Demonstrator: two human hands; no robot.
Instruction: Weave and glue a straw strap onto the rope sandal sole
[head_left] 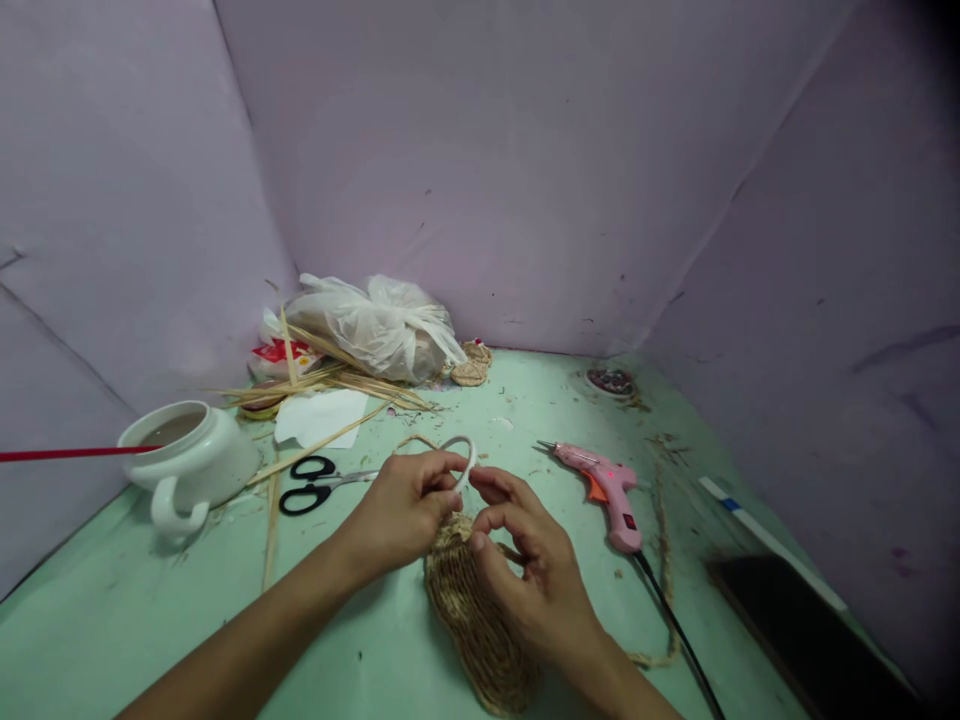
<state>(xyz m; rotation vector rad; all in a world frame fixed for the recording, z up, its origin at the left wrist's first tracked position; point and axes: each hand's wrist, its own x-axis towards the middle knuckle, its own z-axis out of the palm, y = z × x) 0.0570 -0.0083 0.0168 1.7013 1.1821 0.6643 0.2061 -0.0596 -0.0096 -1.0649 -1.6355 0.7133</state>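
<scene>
My left hand (412, 500) is closed, its thumb and fingers pinching a white cord (473, 455) that bends up into a loop. Just below the fingertips hangs or stands a long, sole-shaped piece of coiled straw braid (465, 620), its upper end hidden between the hands. My right hand (536, 565) is beside it, fingers curled and apart. Its index fingertip is close to the white cord and its thumb tip lies by the braid piece's edge; whether either touches is unclear. Black-handled scissors (315, 488) lie left of my left hand, blades partly hidden behind it.
A pink glue gun (607, 488) with black cable lies right. A braided straw rope (664, 560) runs beside it. A white pot (199, 460) with a red stick (75, 454) stands left. Straw strips (337, 380), a plastic bag (382, 325) and a dark flat object (802, 630) surround the work.
</scene>
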